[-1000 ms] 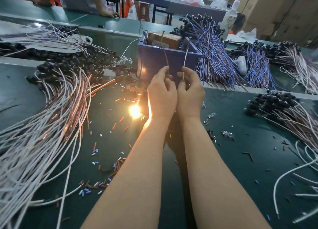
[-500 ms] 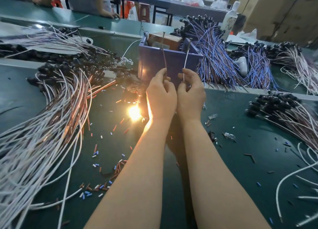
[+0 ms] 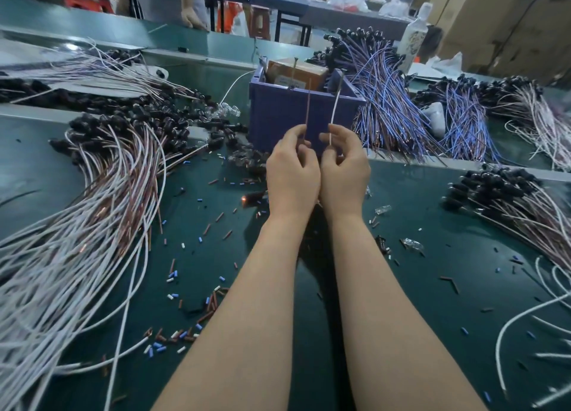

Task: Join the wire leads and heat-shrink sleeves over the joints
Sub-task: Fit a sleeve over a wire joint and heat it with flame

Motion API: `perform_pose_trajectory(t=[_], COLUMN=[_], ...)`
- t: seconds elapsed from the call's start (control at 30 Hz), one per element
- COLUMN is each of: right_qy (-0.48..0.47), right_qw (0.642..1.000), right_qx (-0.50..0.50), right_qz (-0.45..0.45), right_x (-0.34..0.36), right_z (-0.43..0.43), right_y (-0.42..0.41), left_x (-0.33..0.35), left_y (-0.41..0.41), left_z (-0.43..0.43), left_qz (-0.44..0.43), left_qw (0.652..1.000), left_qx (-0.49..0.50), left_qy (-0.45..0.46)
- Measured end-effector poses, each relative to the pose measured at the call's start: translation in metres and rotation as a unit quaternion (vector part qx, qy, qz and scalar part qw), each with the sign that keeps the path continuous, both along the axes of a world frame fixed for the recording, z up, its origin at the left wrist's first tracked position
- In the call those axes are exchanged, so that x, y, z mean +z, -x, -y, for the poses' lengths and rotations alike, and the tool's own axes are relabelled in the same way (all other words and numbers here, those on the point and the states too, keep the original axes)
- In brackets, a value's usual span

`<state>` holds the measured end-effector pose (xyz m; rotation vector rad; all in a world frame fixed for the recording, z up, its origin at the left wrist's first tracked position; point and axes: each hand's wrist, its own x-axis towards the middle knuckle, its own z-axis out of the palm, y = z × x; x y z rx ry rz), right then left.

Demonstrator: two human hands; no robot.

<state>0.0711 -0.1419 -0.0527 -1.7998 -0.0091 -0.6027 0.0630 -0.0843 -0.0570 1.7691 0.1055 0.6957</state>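
Head-worn, forward-down, seemingly near table (image 3: 432, 287)

Green bench (image 3: 411, 302) under heaped wire bundles (image 3: 92, 225), scattered short sleeve pieces (image 3: 173, 342) and a purple bin (image 3: 284, 113)

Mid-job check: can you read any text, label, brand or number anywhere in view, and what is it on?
None reads clearly.
Label on the brown box in the purple bin: print, too blurred to read.
White bottle at the back: printed pattern, too small to read.
Brown lead in the left hand, white lead in the right hand: no marking visible.
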Motion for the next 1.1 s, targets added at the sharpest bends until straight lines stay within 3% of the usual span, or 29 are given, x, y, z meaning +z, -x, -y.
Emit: perform_pose_trajectory(t=[0.3,0.5,0.7,0.83,0.9,0.97,1.0,1.1], right_qy=[-0.12,-0.111,-0.175,0.018,0.064,0.144,0.227,0.39], right_qw=[0.992,0.993,0.977,0.951,0.964,0.985,0.974,0.887], right_qx=[0.017,0.021,-0.119,-0.279,-0.19,-0.041,0.02,0.16], right_qz=[-0.014,-0.04,-0.012,0.136,0.174,0.079,-0.002,-0.187], right_x=[0.005,0.009,0.027,0.044,0.052,0.054,0.051,0.031], right_z=[0.005,0.009,0.03,0.038,0.034,0.03,0.027,0.019], right_y=[-0.004,-0.005,-0.005,0.009,0.012,0.013,0.013,0.016], left_x=[0.001,0.0,-0.005,-0.005,-0.003,0.0,0.002,0.005], left_y=[0.004,0.005,0.004,0.005,0.005,0.005,0.005,0.006], left_z=[0.003,0.004,0.004,0.003,0.001,-0.002,-0.004,-0.006], left_qz=[-0.023,-0.046,-0.091,-0.102,-0.093,-0.074,-0.06,-0.03], left_qw=[0.999,0.996,0.99,0.99,0.995,0.996,0.994,0.987], left_qx=[-0.03,-0.045,-0.051,-0.039,-0.019,0.003,0.021,0.079], left_qy=[-0.015,-0.055,-0.093,-0.084,-0.033,0.051,0.084,0.136])
